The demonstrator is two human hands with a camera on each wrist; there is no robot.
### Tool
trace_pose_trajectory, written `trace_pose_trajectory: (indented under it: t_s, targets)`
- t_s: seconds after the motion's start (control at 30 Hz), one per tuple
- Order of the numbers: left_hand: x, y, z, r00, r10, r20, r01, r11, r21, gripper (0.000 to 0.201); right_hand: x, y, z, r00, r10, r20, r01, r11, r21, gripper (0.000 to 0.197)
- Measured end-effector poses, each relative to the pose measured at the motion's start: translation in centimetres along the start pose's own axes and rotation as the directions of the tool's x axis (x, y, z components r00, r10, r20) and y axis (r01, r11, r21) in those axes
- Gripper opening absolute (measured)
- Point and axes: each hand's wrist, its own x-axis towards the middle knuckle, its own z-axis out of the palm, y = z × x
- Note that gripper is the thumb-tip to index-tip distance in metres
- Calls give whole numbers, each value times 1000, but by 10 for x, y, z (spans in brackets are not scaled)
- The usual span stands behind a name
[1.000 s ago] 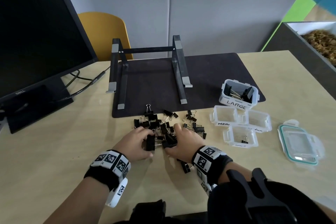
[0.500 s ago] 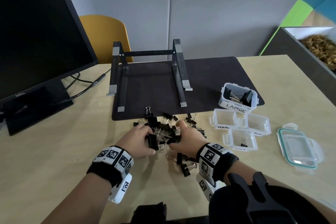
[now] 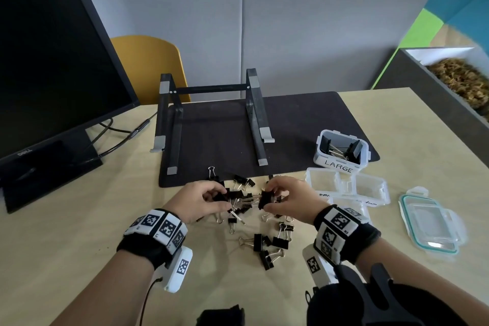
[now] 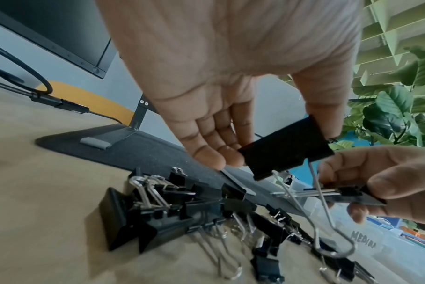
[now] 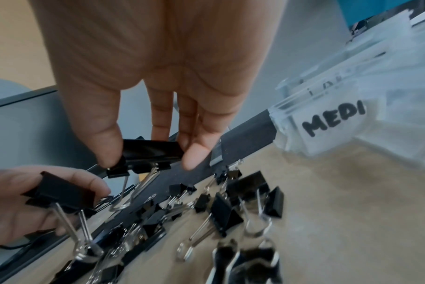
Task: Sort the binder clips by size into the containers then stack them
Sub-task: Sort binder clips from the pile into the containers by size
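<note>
A heap of black binder clips of mixed sizes lies on the table in front of me. My left hand pinches a large black clip between thumb and fingers, lifted above the heap. My right hand pinches another large clip just opposite it; their wire handles overlap between the hands. The clear box marked LARGE holds several big clips at the right. Two clear boxes marked medium stand in front of it, and my right wrist partly hides a third.
A black laptop stand sits on a dark mat behind the heap. A monitor with cables stands at the left. A clear lid with a teal seal lies at the far right. A yellow chair is behind the table.
Both hands have risen from the heap, each lifting a large clip. Several clips now lie scattered nearer me.
</note>
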Motion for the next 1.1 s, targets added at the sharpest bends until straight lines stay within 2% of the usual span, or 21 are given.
trace_pose_trajectory:
  t_s: [0.13,0.2,0.27,0.53,0.73,0.9,1.1]
  targets:
    - [8,13,5,997,82,-7,-82,996,-47,22,-4,2,-17,995,-96,-27,93,992,-90,30]
    - [13,18,9,996,88,1,-88,995,-43,23,-5,5,-24,992,-121,-34,115,983,-140,28]
    - [18,29,16,996,85,7,-85,996,-7,22,-10,10,-35,986,-134,-95,116,978,-174,29]
    - [45,79,46,988,146,-42,-143,988,64,28,-22,42,-98,938,-93,-334,37,985,-171,27]
    - [64,115,64,974,216,-71,-210,975,76,31,-13,75,-143,870,39,-491,-106,988,-109,27]
    - [78,132,75,966,234,-106,-227,971,75,31,3,92,-160,856,112,-505,-197,974,-116,29]
    - [87,135,87,970,212,-118,-207,977,51,32,28,94,-161,880,139,-453,-240,955,-173,34]
